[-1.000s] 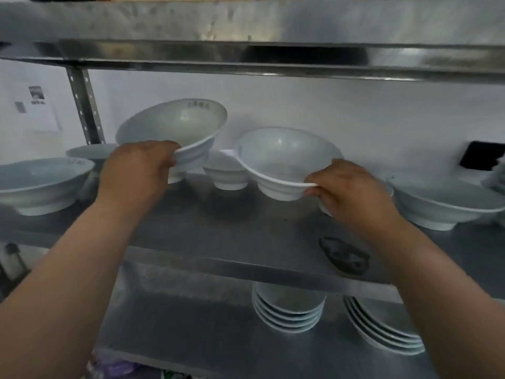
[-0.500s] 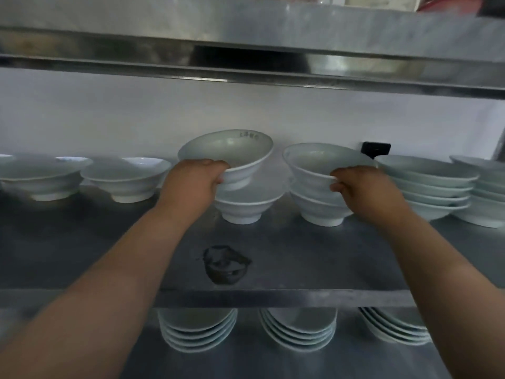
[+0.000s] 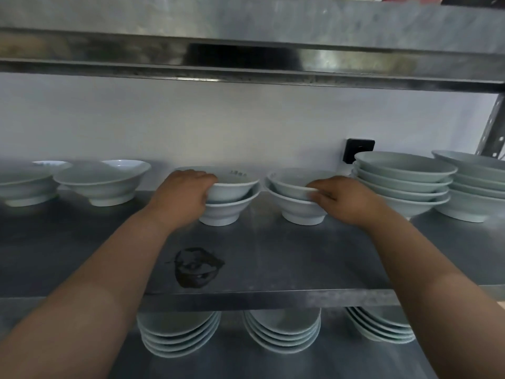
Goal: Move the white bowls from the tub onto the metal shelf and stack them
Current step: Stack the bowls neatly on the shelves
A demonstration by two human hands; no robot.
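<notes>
Grey metal shelf [image 3: 273, 258], middle tier: white bowls throughout. Left hand [image 3: 182, 199] clasps the near rim of a white footed bowl with small lettering inside [image 3: 232, 187], nested in a second white bowl [image 3: 222, 213] standing on the shelf. Right hand [image 3: 345, 199] pinches the rim of a plain white bowl [image 3: 289, 184], nested in another white bowl [image 3: 295, 207]. Right of these: two taller stacks of wide white bowls [image 3: 401, 184]. Left: single white bowls [image 3: 101, 184]. Dark stain [image 3: 196, 266] near the front edge. Lower tier: three stacks of pale plates [image 3: 282, 335].
</notes>
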